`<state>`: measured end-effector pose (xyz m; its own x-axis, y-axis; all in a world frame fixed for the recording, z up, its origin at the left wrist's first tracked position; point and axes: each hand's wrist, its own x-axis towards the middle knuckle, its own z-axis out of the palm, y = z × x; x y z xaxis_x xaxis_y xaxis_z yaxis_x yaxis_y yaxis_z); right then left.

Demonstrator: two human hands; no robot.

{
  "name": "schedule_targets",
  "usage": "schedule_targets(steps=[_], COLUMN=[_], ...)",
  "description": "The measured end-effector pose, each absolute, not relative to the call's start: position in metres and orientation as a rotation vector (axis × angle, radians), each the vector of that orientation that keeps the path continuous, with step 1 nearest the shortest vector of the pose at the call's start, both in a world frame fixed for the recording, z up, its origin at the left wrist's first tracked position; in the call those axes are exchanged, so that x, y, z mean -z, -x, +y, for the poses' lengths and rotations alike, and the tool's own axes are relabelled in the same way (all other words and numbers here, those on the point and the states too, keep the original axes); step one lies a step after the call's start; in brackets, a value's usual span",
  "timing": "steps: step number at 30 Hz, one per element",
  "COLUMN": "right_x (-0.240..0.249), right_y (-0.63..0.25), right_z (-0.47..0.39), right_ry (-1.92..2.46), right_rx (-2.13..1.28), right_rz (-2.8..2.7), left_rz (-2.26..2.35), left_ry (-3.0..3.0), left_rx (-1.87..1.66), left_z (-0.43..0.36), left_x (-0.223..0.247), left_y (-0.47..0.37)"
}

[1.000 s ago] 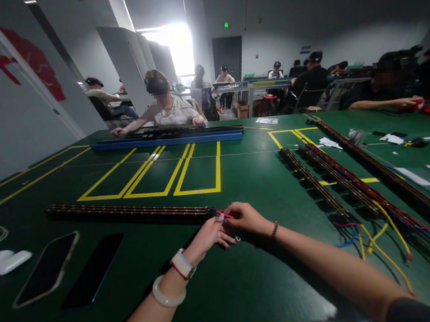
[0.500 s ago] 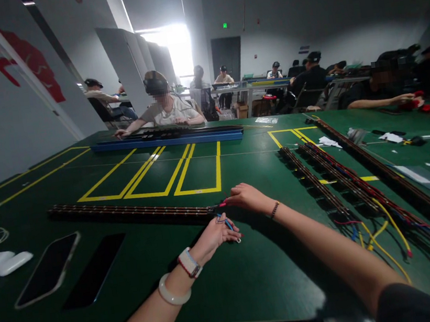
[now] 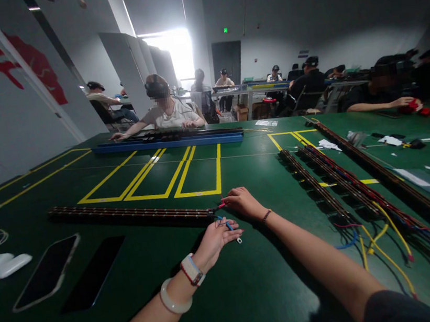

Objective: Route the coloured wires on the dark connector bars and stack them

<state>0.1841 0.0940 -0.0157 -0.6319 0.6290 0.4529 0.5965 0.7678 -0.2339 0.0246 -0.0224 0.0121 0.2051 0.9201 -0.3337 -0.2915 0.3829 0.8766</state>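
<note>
A long dark strip with copper-coloured bars (image 3: 138, 211) lies across the table in front of me. At its right end, short red and blue wires come out. My left hand (image 3: 217, 237) grips the blue wire (image 3: 229, 226), which runs over the fingers; a metal lug (image 3: 239, 240) shows at the fingertips. Just above it, my right hand (image 3: 244, 203) pinches the red wire (image 3: 221, 205) close to the strip's end. My right fingertips partly hide that wire.
Left of my arms lie two dark phones (image 3: 47, 273) (image 3: 95, 272) and a white device with a cable (image 3: 1, 268). Similar strips (image 3: 317, 184) with coloured wires (image 3: 387, 238) stand to the right. Yellow tape marks the green table (image 3: 270, 280). A person (image 3: 169, 114) sits opposite behind a blue rail (image 3: 165, 144).
My right hand has shifted slightly left and down with the red wire. My left hand stays nearly in place, its fingers a little more extended. The view has tilted up slightly.
</note>
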Motion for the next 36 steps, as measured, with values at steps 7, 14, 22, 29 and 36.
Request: schedule_targets(steps=[7, 14, 22, 29, 36], right_x=[0.019, 0.018, 0.018, 0.002, 0.002], right_y=[-0.192, -0.203, -0.206, -0.2, -0.174], right_z=[0.092, 0.08, 0.075, 0.056, 0.03], right_ry=[1.114, 1.118, 1.134, 1.068, 0.959], right_rx=[-0.171, -0.175, -0.148, -0.149, -0.069], right_rz=[-2.294, -2.284, -2.283, -2.324, -2.529], left_rz=[1.17, 1.537, 1.571, 1.455, 1.646], left_ry=[-1.024, -1.626, -1.743, -1.583, -1.751], left_rx=[-0.739, -0.538, -0.471, -0.506, -0.424], left_z=[-0.01, 0.001, 0.018, 0.014, 0.003], left_x=[-0.01, -0.018, -0.016, -0.023, -0.031], left_y=[-0.014, -0.009, -0.009, -0.01, -0.006])
